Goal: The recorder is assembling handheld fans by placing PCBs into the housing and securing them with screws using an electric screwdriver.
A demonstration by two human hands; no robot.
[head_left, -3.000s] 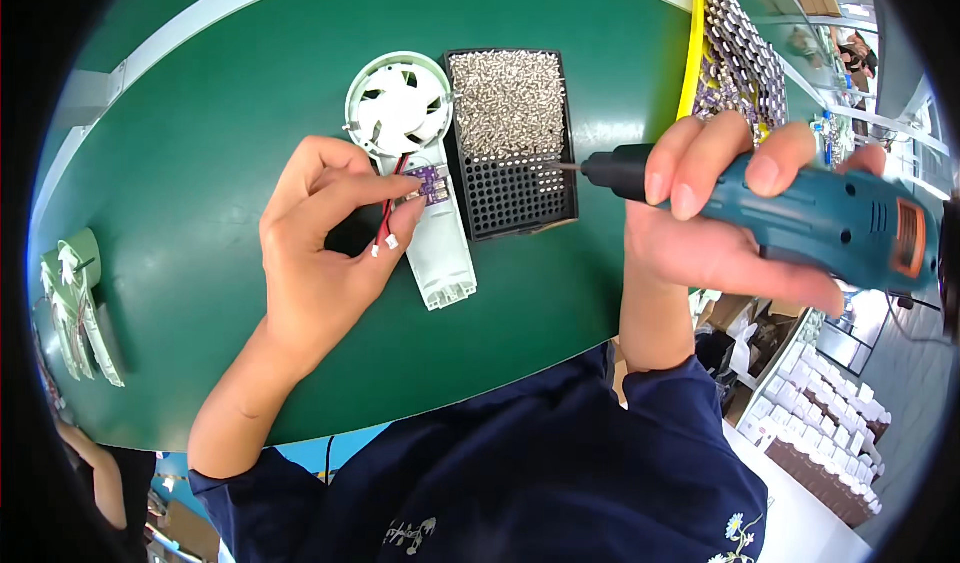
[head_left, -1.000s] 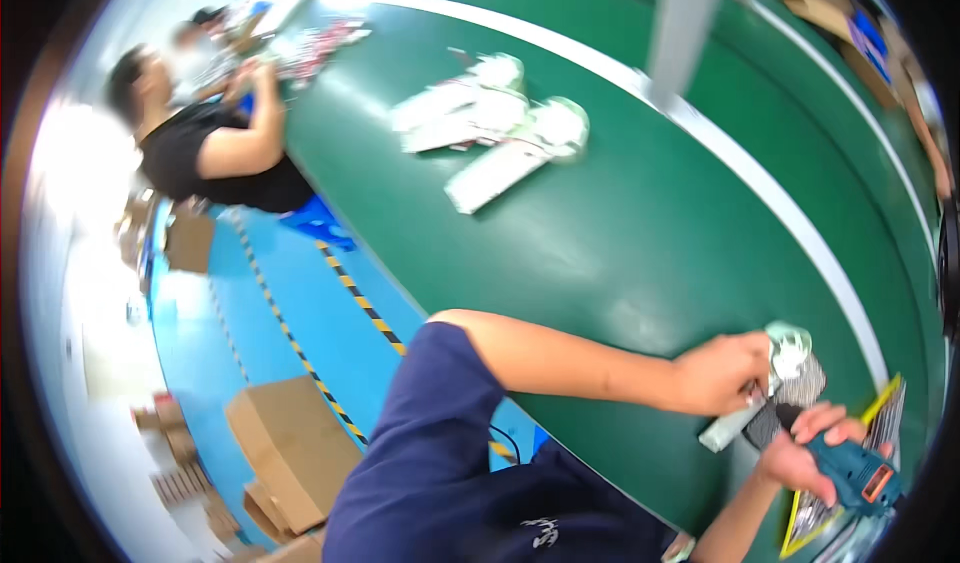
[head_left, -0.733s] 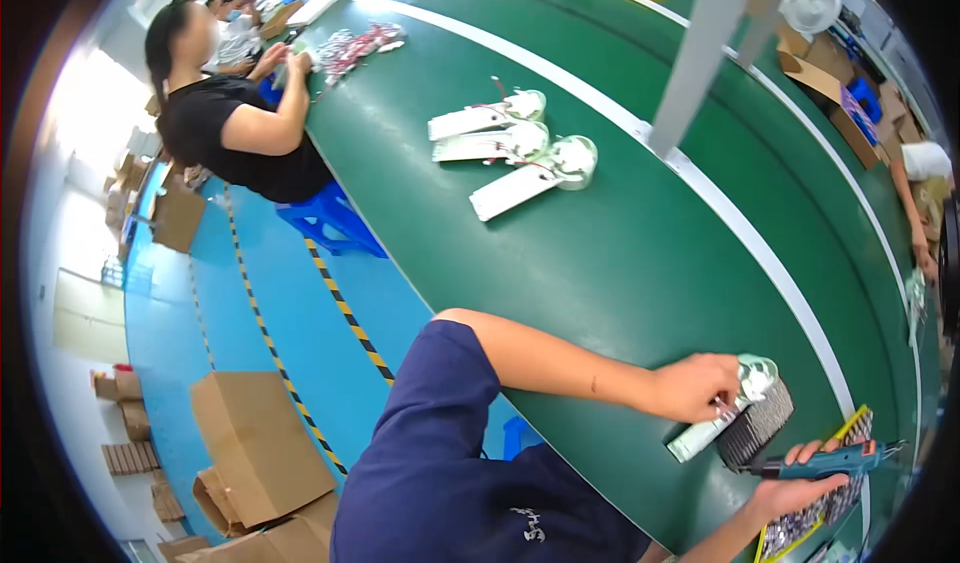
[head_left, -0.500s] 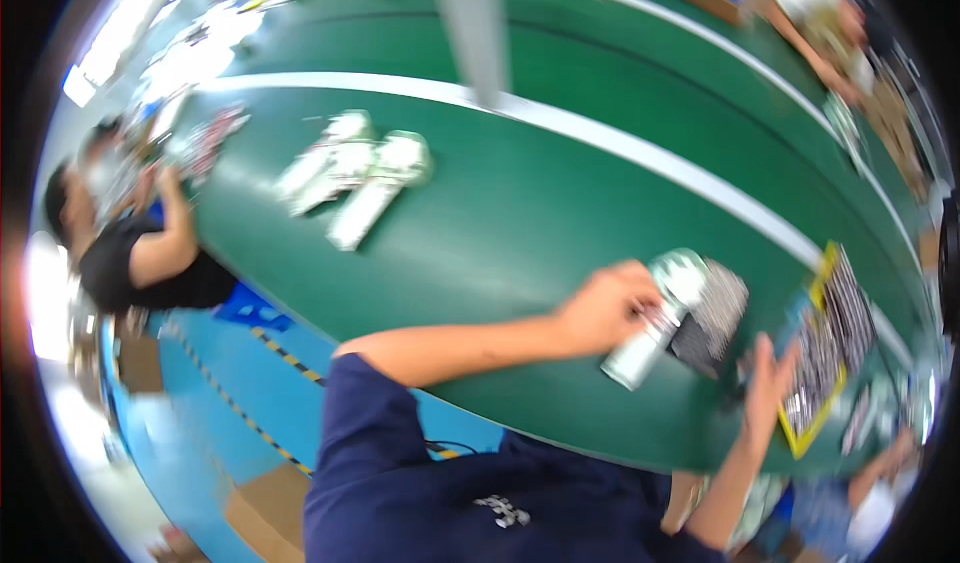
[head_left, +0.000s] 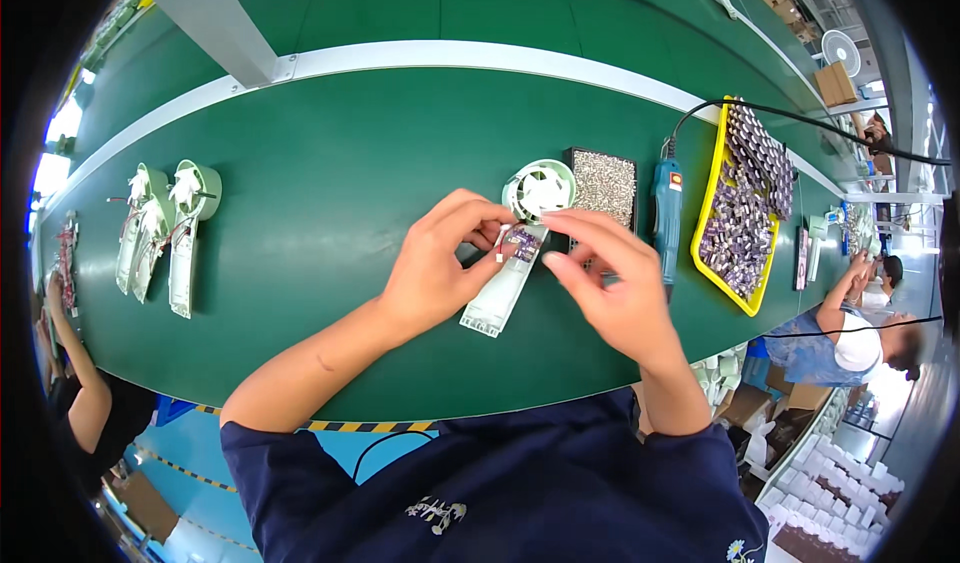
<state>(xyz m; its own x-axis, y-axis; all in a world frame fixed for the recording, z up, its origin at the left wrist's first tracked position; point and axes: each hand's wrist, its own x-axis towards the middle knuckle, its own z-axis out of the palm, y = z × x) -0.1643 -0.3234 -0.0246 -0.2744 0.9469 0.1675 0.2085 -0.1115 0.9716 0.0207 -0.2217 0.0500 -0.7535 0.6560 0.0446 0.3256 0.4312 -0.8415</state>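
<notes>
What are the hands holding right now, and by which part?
Both hands pinch at the small circuit board on the fan shell: left hand at its left edge, right hand at its right. The screwdriver lies unheld.

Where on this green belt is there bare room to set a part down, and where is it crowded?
Bare green belt lies between the pale fan housings at the left and the left hand, and beyond the fan toward the white stripe. It is crowded on the right: black screw tray, teal electric screwdriver, yellow parts tray, and right hand.

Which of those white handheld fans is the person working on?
The open fan mid-belt, under both hands; its purple circuit board shows. The other fans lie untouched at far left.
</notes>
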